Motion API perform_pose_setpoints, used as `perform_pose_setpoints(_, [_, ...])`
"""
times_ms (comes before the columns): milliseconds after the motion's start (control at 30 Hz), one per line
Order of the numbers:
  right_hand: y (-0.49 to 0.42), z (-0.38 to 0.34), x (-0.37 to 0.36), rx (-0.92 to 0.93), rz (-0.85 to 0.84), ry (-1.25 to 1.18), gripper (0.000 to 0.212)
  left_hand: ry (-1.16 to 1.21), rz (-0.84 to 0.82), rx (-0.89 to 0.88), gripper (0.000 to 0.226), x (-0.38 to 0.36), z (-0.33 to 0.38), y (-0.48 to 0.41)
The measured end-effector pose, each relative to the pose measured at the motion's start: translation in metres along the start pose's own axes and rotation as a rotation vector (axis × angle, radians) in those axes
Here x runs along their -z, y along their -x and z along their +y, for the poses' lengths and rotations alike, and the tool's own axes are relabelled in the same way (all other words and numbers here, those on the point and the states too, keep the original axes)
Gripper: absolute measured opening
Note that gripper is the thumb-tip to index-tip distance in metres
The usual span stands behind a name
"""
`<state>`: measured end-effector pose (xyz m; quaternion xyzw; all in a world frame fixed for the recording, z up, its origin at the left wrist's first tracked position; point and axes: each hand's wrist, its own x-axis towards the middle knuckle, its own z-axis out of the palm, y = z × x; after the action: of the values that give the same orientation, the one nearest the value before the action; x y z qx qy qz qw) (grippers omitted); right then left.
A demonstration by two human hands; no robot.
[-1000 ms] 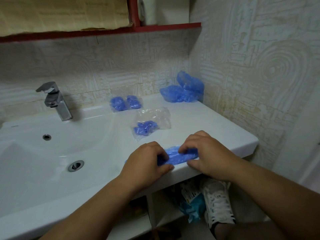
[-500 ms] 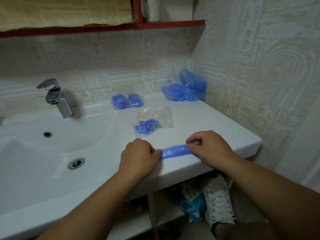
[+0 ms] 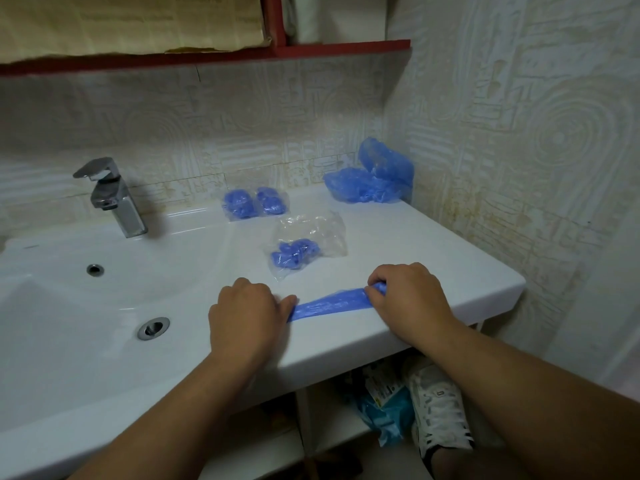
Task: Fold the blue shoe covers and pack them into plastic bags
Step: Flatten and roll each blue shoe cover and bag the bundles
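Observation:
A blue shoe cover lies stretched into a narrow strip on the white counter's front edge. My left hand pinches its left end and my right hand grips its right end, bunched under the fingers. Behind them lies a clear plastic bag with folded blue covers inside. A second packed bag sits near the back wall. Loose blue shoe covers are heaped in the far right corner.
The white sink basin with its drain and chrome tap fills the left. A red shelf hangs above. The tiled wall closes the right side. Below the counter are a white shoe and a blue packet.
My hands have drawn apart along the counter edge, pulling the shoe cover from a short bunched fold into a long thin strip.

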<state>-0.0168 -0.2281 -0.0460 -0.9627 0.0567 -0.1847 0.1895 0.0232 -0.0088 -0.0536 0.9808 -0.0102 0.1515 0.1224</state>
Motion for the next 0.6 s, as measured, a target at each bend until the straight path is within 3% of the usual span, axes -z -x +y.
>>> perform_pose_setpoints(267, [0.0,-0.003,0.002,-0.01,-0.008,0.011,0.019,-0.101,0.07,0.024,0.044,0.002,-0.038,0.002])
perform_pose_setpoints(333, [-0.001,-0.004,0.002,-0.013,-0.012,0.015,0.019,0.038,0.203,-0.071,0.028,0.006,-0.033,0.003])
perform_pose_setpoints(400, [-0.001,-0.005,0.002,-0.021,-0.02,0.01,0.018,0.205,0.249,-0.327,0.024,0.013,-0.016,0.008])
perform_pose_setpoints(500, [-0.001,-0.007,0.003,-0.025,-0.012,0.017,0.018,0.135,-0.095,-0.761,0.066,0.022,0.016,0.023])
perform_pose_setpoints(600, [0.0,-0.008,0.003,-0.046,-0.01,0.027,0.021,-0.105,-0.351,-0.78,0.079,0.013,0.032,0.024])
